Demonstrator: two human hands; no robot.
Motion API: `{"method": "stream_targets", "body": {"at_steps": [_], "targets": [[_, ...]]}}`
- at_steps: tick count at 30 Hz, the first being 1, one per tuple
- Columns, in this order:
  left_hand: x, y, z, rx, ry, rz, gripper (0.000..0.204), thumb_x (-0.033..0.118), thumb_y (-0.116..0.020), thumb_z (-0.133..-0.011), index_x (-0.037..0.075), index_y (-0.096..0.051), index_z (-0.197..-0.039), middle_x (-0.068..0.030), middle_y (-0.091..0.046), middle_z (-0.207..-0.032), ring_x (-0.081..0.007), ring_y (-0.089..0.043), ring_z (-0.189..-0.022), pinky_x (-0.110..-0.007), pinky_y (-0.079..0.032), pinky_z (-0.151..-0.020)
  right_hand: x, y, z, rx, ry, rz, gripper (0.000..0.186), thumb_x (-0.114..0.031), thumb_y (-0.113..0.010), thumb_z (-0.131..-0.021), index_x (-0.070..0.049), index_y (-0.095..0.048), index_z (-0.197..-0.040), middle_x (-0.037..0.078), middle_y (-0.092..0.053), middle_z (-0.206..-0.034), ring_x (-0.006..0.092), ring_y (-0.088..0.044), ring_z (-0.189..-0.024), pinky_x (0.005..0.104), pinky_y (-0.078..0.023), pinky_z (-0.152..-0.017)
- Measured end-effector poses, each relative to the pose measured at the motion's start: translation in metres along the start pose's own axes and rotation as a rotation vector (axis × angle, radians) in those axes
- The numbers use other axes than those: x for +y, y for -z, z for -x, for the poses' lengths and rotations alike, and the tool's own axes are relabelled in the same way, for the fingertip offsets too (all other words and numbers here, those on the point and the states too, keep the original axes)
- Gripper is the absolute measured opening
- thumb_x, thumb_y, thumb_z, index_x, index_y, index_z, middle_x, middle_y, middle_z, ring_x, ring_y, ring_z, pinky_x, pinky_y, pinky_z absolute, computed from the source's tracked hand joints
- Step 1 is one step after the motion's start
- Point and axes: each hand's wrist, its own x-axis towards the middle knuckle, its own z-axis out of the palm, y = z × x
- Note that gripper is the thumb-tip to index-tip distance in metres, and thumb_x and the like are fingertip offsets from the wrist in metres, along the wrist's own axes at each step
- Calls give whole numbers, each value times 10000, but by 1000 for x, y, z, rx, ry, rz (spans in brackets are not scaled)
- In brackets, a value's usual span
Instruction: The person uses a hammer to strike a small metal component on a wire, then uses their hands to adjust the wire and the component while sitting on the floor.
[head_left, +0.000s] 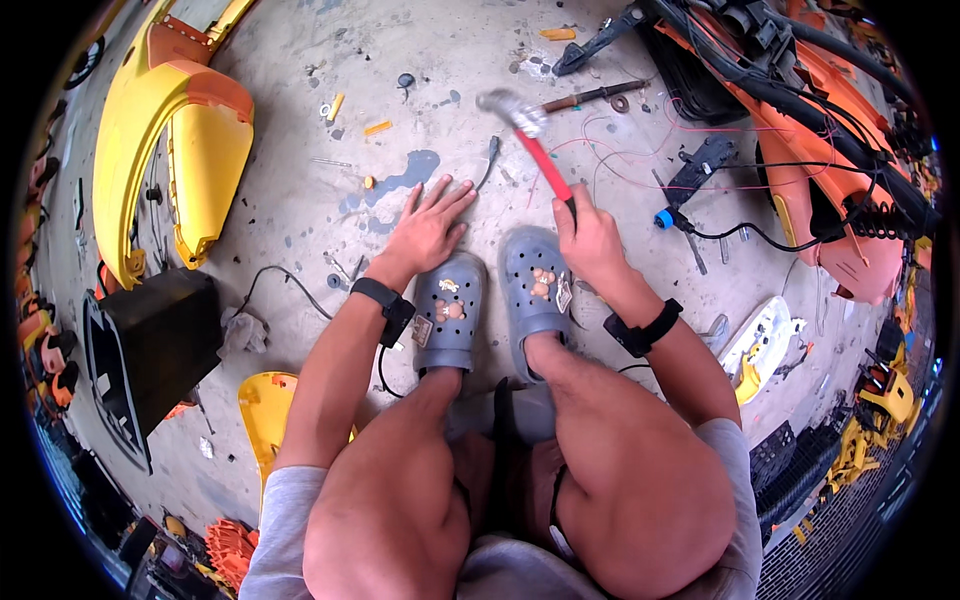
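My right hand (590,240) is closed around the dark grip of a hammer with a red handle (541,163). The hammer's silvery head (513,110) is raised and slightly blurred, pointing away from me. Just beyond my grey clogs (448,310), my left hand (430,228) lies flat on or close to the floor, fingers stretched out. Past its fingertips runs a thin dark cable ending in a small grey connector (493,147). Whether the fingers touch this cable I cannot tell. Behind the hammer head lies a dark rod with a brown section (590,96).
Large yellow body panels (215,160) and a black box-shaped part (150,350) stand at the left. An orange vehicle frame with black cables (850,150) fills the far right. Red wires (655,160), a black bracket (700,170) and a white-and-yellow panel (757,345) lie on the stained floor.
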Motion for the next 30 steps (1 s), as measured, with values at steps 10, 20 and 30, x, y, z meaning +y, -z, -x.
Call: {"method": "stream_targets", "body": {"at_steps": [10,20,30], "targets": [[-7,7,6,-22,28,-15,590,250,-528,-946,213,-335,-1502,27,-301,-1569,-244,-187,-1477,-519,-112,-1193,-67,77,2,294,191,-273,318,-316,-528,-991,-18,-547,-1099,195,-623,-707,420,-642,-673,453,-492,-615],[-2,5,1,-36,30,-21,588,259,-523,-950,215,-330,-1504,32,-294,-1572,-243,-180,-1479,-527,-119,-1192,10,-8,6,-126,-3,43,239,-258,-541,-976,-30,-549,-1045,235,-619,-684,447,-625,-643,496,-475,-573],[-3,9,4,-20,20,-6,564,266,-515,-958,202,-351,-1494,27,-302,-1567,-241,-188,-1477,-524,-114,-1192,-39,34,-9,323,251,-345,233,-228,-559,-973,-11,-514,-1044,190,-601,-636,433,-624,-614,449,-472,-527]]}}
